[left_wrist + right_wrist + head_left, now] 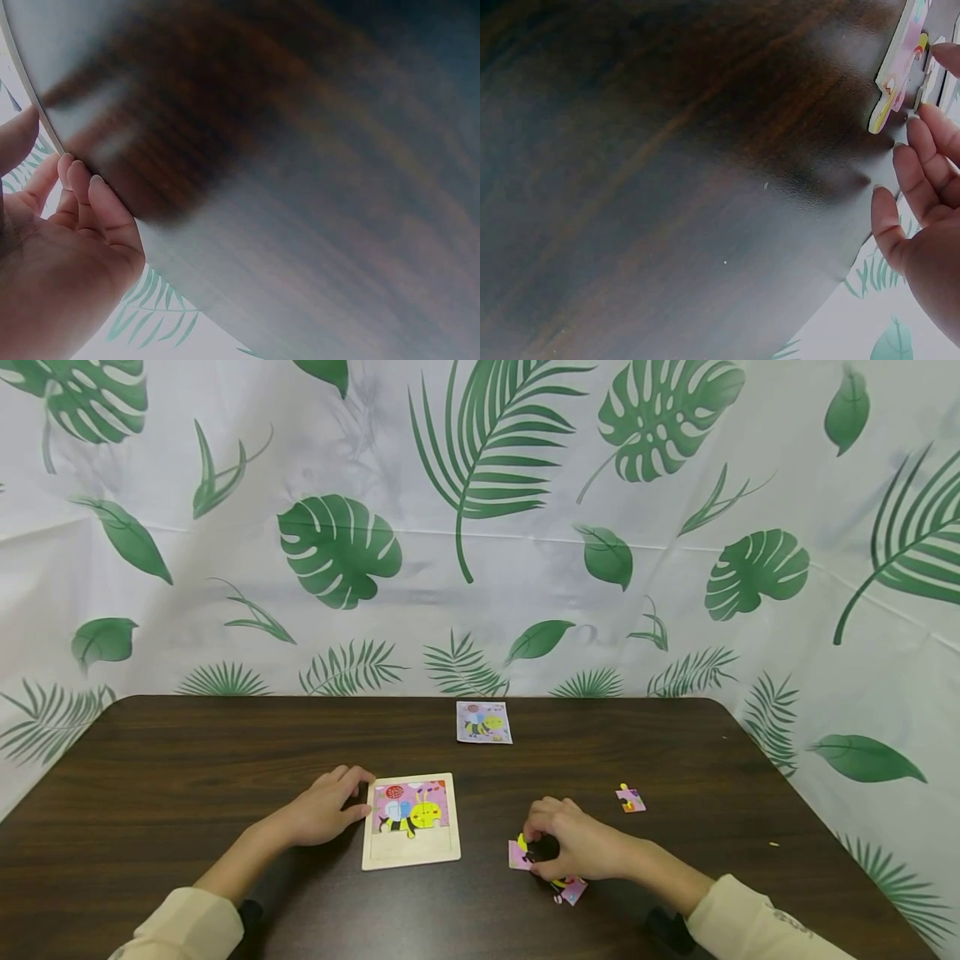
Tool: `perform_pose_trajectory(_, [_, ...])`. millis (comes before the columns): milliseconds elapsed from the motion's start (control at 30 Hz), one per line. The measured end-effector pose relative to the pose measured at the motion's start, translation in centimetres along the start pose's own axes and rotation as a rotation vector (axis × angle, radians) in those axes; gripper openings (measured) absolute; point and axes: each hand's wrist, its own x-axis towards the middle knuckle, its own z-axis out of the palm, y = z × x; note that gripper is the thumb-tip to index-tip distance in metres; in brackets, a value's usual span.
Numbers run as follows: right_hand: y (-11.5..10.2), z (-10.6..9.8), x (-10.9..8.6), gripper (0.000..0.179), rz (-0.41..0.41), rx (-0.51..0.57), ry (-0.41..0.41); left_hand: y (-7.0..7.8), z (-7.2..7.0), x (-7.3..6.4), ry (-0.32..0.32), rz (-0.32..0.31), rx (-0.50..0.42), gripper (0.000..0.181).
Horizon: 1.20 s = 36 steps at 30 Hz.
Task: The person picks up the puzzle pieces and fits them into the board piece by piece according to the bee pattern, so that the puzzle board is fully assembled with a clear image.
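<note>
A square wooden puzzle board (411,852) lies on the table, its upper part filled with pieces showing a yellow bee on pink. My left hand (327,807) rests at its left side, index finger on the top left corner and thumb by the edge. In the left wrist view the left hand's fingertips (97,180) touch the rim. To the right, my right hand (573,839) holds a pink and yellow puzzle piece (517,855) between thumb and index finger, low over the table. Another puzzle piece (573,892) lies beneath this hand, partly hidden.
One loose puzzle piece (630,799) lies farther right on the dark wooden table (225,743). A printed bee picture card (483,723) is near the table's back edge. Behind hangs a white cloth (517,602) with green leaves.
</note>
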Motion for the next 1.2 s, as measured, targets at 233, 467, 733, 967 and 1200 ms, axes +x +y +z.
perform_pose_trajectory(233, [-0.1, -0.1, 0.0, 0.018, 0.004, 0.001, -0.006, 0.1, 0.0, 0.0, -0.005, -0.011, -0.006, 0.033])
perform_pose_trajectory(467, [-0.1, 0.0, 0.0, 0.018, -0.012, 0.001, 0.005, 0.1, 0.0, 0.0, -0.004, -0.004, -0.003, 0.033])
perform_pose_trajectory(733, [0.0, -0.3, 0.1, 0.018, -0.026, 0.037, 0.013, 0.2, -0.1, -0.1, -0.003, 0.003, -0.003, 0.032])
perform_pose_trajectory(967, [0.0, -0.5, 0.6, 0.021, -0.019, 0.101, 0.003, 0.1, -0.1, -0.1, -0.003, 0.008, 0.006, 0.032])
perform_pose_trajectory(1200, [-0.3, -0.4, 1.2, 0.021, -0.039, 0.087, 0.03, 0.2, 0.0, -0.2, -0.003, 0.016, 0.001, 0.032])
